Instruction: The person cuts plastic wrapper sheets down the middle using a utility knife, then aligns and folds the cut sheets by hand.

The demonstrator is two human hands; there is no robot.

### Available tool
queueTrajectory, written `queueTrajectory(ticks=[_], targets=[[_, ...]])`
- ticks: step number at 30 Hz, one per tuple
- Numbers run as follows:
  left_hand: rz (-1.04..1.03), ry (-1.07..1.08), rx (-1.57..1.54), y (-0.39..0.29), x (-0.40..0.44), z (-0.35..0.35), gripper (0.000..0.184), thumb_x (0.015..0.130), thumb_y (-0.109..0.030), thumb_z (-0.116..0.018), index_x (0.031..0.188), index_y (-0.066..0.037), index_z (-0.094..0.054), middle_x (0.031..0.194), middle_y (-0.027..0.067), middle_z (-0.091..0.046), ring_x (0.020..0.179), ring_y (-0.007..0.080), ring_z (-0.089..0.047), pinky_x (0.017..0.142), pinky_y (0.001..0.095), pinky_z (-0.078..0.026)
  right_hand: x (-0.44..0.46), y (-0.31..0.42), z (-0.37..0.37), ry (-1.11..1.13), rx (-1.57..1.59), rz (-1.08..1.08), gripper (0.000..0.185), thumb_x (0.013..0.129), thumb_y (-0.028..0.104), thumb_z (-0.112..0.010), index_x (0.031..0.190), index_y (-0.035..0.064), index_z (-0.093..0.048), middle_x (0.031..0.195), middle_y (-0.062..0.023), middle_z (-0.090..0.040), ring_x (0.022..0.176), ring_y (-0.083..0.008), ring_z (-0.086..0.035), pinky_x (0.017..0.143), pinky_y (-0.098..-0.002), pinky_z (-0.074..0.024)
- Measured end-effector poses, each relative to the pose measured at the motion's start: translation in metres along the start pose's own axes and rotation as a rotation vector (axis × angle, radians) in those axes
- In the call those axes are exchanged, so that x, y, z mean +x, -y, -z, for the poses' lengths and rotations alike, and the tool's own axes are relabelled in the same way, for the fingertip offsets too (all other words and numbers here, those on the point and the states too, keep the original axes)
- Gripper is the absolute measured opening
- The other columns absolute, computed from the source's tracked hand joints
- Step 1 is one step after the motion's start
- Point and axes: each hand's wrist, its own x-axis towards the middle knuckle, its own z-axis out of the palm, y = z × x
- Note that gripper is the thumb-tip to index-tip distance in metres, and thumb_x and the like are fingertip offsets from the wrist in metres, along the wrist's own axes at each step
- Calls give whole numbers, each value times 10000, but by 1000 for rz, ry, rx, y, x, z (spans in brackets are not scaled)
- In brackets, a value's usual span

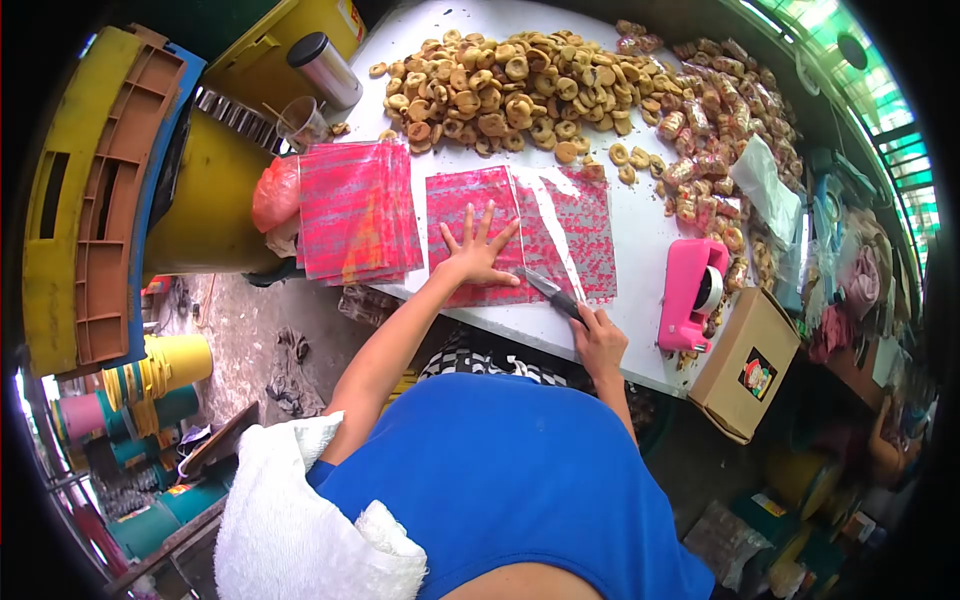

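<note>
While the left hand [478, 258] lies flat, fingers splayed, on a glossy, red-patterned plastic sheet [465, 195] at frame centre, the right hand [602, 342] grips a slim knife [553, 291] just beside it, slanting, blade toward the upper left; fingers hide the end of its dark handle [567, 304].

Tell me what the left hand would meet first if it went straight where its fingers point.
Sliding over the printed sheet, the left hand would probably meet the ring-shaped biscuits first.
</note>
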Motion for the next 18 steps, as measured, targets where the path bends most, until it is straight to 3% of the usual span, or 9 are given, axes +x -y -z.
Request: queueTrajectory(ticks=[7,12,18], targets=[[1,5,-18,-2,-3,2,1157,549,-817,-606,1465,-421,-20,1504,118,273,1326,438,309,912,778,111,11,9,-5,12,71,86,317,773,220,-699,1071,132,-637,725,-55,-543,574,-232,-577,500,-363,-451],[-1,8,-33,-1,0,-1,1158,546,-817,-608,1463,-426,-19,1505,108,277,1330,434,304,912,779,110,21,33,-27,12,22,16,310,775,224,-699,1066,136,-637,758,-49,-559,593,-237,-594,503,-361,-464],[4,-15,-9,-1,-2,-2,1148,559,-799,-619,1465,-421,-23,1501,108,285,1330,438,302,905,783,111,22,-15,2,17,5,59,297,785,236,-689,1066,156,-637,763,-43,-560,579,-249,-584,499,-360,-447]])
